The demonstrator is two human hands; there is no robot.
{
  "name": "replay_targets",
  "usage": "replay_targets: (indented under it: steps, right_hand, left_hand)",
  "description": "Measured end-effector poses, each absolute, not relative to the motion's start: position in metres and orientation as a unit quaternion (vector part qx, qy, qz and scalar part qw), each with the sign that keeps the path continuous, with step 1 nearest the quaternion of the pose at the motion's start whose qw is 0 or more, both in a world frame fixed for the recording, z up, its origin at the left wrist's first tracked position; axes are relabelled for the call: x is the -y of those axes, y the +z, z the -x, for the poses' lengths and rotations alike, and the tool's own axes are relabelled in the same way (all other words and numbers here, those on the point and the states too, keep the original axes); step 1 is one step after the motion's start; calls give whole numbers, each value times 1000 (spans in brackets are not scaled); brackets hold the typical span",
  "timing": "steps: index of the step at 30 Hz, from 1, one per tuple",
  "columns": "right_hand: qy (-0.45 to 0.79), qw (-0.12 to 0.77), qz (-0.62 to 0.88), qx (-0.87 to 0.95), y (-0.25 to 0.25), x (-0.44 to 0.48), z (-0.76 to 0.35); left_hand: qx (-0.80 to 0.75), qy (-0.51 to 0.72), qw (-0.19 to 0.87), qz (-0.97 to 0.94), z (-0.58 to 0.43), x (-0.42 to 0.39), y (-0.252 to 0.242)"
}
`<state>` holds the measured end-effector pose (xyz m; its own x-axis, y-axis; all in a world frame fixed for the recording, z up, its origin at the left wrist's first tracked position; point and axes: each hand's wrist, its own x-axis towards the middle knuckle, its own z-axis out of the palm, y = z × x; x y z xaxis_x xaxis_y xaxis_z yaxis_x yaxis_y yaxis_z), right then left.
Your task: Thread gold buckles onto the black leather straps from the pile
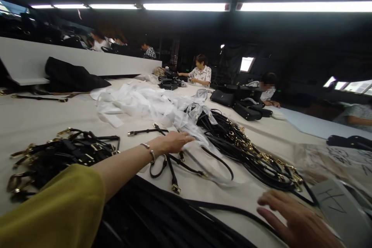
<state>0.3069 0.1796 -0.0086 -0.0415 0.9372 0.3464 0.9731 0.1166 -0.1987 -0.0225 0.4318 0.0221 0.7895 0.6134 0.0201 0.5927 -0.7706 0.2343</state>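
Observation:
My left hand (176, 142) reaches across the table with fingers stretched out, over the edge of a pile of white wrapping paper (136, 102). It looks open; whether it touches the paper I cannot tell. Below it lie loose black straps (171, 166) with gold buckles. Low on the right, my right hand (296, 217) is open, thumb and fingers apart, holding nothing. A long black strap (232, 211) runs beside it. Beyond lies a big bundle of black straps (232, 139) with gold clasps, partly covered by translucent wrapping.
Another heap of buckled black straps (72, 151) lies at left. Black bags (247, 110) stand at the back right, near a co-worker (269, 89). Another person (202, 71) sits at the far end. A grey box (340, 205) and a marked plastic bag (334, 159) are at right.

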Motion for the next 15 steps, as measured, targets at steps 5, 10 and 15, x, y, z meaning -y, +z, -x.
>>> replay_targets:
  steps: [5, 10, 15]
  right_hand:
    - [120, 162, 699, 686, -21, -254, -291]
    - [113, 224, 721, 646, -20, -285, -288]
    - [101, 273, 620, 729, -20, -283, -259]
  left_hand:
    - [-362, 64, 208, -907, -19, -476, 38]
    - [-489, 227, 222, -812, -11, -544, 87]
    - [-627, 233, 156, -727, 26, -565, 90]
